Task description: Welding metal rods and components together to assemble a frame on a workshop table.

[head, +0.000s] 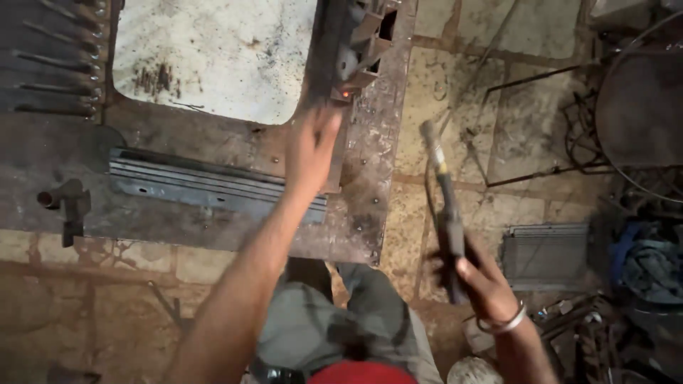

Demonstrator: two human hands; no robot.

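My left hand [313, 146] reaches forward over the rusty metal workbench [363, 206], fingers together, touching the lower end of a dark welded steel piece [356, 43] that shows a small glowing orange spot. My right hand [480, 281], with a metal bangle on the wrist, is closed around the dark handle of a welding electrode holder [448, 213]. The holder points away from me over the floor, right of the bench. Whether a rod sits in its tip is blurred.
A bundle of flat steel strips [206, 188] lies across the bench. A stained white sheet [213, 53] covers the far part. Metal rods [53, 64] lie at far left. A round metal frame [637, 107], wires and a grey grille [544, 252] sit on the paved floor.
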